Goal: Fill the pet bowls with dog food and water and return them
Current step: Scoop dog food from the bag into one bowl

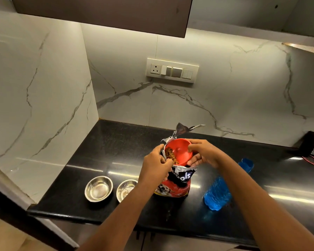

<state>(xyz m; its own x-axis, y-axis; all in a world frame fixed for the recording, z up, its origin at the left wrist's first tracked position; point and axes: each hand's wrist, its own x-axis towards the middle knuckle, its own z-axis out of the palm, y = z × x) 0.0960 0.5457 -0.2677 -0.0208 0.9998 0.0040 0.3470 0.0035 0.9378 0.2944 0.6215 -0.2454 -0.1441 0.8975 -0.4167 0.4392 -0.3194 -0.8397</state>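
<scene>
On the black counter (91, 160) stands a red-and-black dog food bag (176, 183), a dog pictured on it, lettering reading "ools". The left hand (155, 165) pinches its torn rim; the right hand (205, 153) grips a red scoop (181, 151) holding kibble (170, 156). Two empty steel bowls (98, 188) sit left of the bag, a blue bottle (218, 192) right.

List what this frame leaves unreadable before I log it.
- Right steel bowl: head view, its right side is hidden by the left forearm, contents unclear.
- Dog food bag: brand text partly covered by the left hand.
- Blue bottle: water level lost in glare and blur.
- Red scoop: right hand hides its far rim.
</scene>
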